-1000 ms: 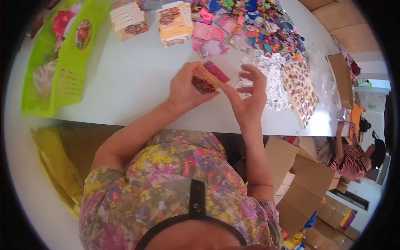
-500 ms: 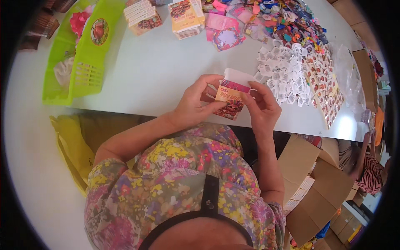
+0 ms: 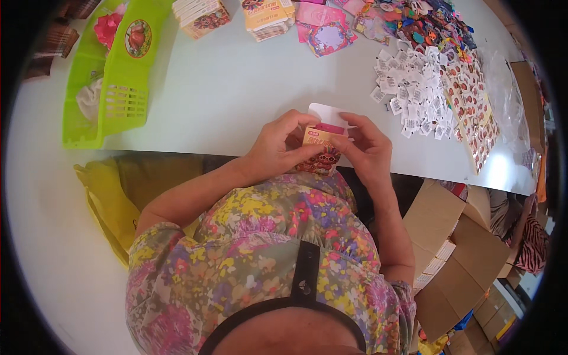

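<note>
Between my two hands, at the table's near edge, is a small yellow printed cardboard box (image 3: pixel 322 155) with its white top flap (image 3: pixel 327 112) raised. My left hand (image 3: pixel 275 142) grips its left side, thumb across the front. On the right side, my right hand (image 3: pixel 365 148) holds it with thumb on the front and a finger near the flap. A strip of a pink card (image 3: pixel 329 128) shows at the box's mouth, mostly inside it. The fingertips behind the box are hidden.
A green plastic basket (image 3: pixel 123 83) stands at left, and stacked yellow boxes (image 3: pixel 267 21) at the back. Pink cards (image 3: pixel 325 38), white tags (image 3: pixel 408 89), sticker sheets (image 3: pixel 473 112) and colourful small packets (image 3: pixel 414 26) cover the back right. An open carton (image 3: pixel 458 248) sits below at right.
The pink card has sunk deeper into the box, so less of it shows. My hands have stayed on the box, and the view has shifted slightly.
</note>
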The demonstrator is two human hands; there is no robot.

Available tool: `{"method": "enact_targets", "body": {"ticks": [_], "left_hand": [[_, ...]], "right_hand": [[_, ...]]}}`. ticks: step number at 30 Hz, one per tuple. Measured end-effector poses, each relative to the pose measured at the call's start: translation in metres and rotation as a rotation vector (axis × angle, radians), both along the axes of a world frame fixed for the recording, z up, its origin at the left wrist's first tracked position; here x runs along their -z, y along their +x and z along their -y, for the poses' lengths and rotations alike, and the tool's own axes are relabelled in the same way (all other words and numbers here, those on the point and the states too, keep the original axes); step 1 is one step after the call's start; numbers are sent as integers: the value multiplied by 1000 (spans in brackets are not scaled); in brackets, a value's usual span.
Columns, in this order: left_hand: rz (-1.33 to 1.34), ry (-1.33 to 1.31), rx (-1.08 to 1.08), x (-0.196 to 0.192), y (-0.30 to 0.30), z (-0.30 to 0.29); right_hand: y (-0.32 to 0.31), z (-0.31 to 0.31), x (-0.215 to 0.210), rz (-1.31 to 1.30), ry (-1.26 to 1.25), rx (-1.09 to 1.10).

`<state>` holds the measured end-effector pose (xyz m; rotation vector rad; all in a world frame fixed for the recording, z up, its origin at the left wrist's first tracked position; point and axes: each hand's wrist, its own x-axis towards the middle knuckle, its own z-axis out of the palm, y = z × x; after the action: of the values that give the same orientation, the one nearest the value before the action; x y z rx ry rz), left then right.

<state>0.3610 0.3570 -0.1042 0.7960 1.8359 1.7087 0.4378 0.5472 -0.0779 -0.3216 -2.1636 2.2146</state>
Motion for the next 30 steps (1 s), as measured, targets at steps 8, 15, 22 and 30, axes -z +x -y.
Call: {"method": "enact_targets", "body": {"ticks": [8, 15, 22, 30], "left_hand": [[-260, 114, -82, 5, -12, -3], [-367, 135, -96, -7, -15, -7], [191, -13, 17, -11, -28, -11], [312, 24, 27, -17, -34, -14]], "right_hand": [[5, -3, 23, -95, 58, 48], [-1, -7, 0, -66, 66, 46], [-6, -26, -12, 63, 221, -181], [-17, -34, -19, 225, 213, -221]]}}
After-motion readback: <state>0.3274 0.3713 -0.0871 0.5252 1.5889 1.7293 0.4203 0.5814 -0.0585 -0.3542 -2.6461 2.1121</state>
